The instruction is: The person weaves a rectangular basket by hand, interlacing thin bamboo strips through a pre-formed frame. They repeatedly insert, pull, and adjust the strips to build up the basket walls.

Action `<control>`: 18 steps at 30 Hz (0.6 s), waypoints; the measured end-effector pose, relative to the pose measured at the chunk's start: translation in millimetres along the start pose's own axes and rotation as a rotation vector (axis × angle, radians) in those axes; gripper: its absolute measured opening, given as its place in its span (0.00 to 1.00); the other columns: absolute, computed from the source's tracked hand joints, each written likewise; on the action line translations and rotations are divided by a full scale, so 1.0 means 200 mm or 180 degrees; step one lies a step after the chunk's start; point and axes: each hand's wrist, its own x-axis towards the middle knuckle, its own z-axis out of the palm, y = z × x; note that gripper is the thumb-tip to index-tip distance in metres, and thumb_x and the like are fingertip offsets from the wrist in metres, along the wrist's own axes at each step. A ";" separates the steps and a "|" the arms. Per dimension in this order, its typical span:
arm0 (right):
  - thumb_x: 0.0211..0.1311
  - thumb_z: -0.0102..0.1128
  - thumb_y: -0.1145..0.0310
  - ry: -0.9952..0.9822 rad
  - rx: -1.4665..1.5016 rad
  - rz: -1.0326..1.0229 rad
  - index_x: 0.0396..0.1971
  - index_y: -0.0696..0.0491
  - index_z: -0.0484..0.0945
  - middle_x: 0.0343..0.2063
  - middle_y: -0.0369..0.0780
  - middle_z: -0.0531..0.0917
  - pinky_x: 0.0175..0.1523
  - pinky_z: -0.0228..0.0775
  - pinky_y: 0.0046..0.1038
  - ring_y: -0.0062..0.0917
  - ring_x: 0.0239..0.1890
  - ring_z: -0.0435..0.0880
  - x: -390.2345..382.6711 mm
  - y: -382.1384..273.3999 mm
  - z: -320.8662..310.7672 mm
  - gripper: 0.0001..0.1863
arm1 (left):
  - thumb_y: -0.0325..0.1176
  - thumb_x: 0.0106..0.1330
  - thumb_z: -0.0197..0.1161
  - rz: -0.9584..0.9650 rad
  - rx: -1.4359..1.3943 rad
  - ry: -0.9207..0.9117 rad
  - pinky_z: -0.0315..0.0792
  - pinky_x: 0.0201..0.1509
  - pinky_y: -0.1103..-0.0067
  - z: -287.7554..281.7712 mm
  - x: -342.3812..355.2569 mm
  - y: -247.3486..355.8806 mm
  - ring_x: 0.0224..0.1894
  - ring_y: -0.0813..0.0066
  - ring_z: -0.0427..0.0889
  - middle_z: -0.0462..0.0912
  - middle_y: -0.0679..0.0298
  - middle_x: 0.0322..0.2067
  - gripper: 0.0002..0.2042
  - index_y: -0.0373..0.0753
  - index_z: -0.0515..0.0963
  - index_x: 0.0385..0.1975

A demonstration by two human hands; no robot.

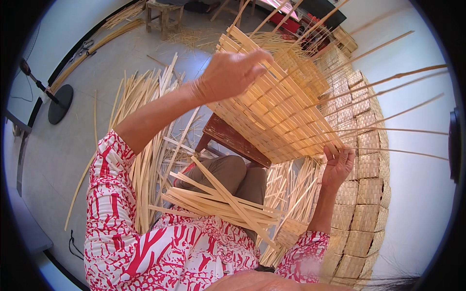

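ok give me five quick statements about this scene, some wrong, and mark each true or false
1. The right hand has its fingers at the edge of the woven panel. True.

2. The left hand rests down in the lap. False: it is raised by the panel's upper left part, looking blurred.

3. Loose pale strips lie across the person's lap. True.

4. The low stool near the knees is bright blue. False: it is dark reddish-brown, with worn patches.

5. The stand with the round black base is on the right side of the picture. False: it stands on the left side.
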 end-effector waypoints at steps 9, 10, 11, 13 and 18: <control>0.72 0.52 0.68 -0.0249 0.0344 -0.0131 0.46 0.53 0.74 0.45 0.40 0.81 0.50 0.83 0.36 0.30 0.46 0.84 0.00 0.06 -0.03 0.08 | 0.35 0.69 0.56 0.0208 0.0347 -0.1047 0.71 0.29 0.65 -0.05 0.23 -0.19 0.23 0.57 0.80 0.79 0.57 0.17 0.07 0.47 0.76 0.44; 0.72 0.52 0.68 -0.0259 0.0263 -0.0114 0.45 0.54 0.75 0.46 0.40 0.80 0.50 0.83 0.36 0.31 0.46 0.84 -0.01 0.05 -0.05 0.08 | 0.35 0.69 0.57 0.0056 0.0401 -0.1177 0.71 0.30 0.64 -0.03 0.23 -0.18 0.24 0.56 0.81 0.79 0.56 0.17 0.06 0.46 0.76 0.42; 0.72 0.52 0.69 -0.0271 0.0183 -0.0096 0.45 0.54 0.75 0.46 0.41 0.80 0.50 0.83 0.37 0.31 0.47 0.83 -0.02 0.05 -0.07 0.08 | 0.35 0.69 0.57 -0.0097 0.0457 -0.1309 0.71 0.31 0.63 -0.03 0.25 -0.17 0.25 0.55 0.81 0.79 0.55 0.18 0.05 0.45 0.75 0.40; 0.72 0.52 0.69 -0.0222 0.0169 -0.0126 0.45 0.55 0.75 0.46 0.41 0.80 0.51 0.83 0.36 0.31 0.47 0.83 -0.03 0.05 -0.06 0.08 | 0.34 0.69 0.57 -0.0220 0.0582 -0.1345 0.70 0.31 0.62 -0.03 0.24 -0.14 0.25 0.53 0.81 0.80 0.54 0.20 0.04 0.42 0.74 0.35; 0.72 0.52 0.69 -0.0141 0.0132 -0.0235 0.45 0.56 0.75 0.44 0.41 0.81 0.48 0.84 0.34 0.32 0.43 0.85 -0.02 0.04 -0.03 0.09 | 0.30 0.68 0.55 -0.0077 0.0860 -0.1409 0.71 0.29 0.64 -0.03 0.21 -0.13 0.23 0.56 0.81 0.80 0.55 0.20 0.02 0.41 0.74 0.34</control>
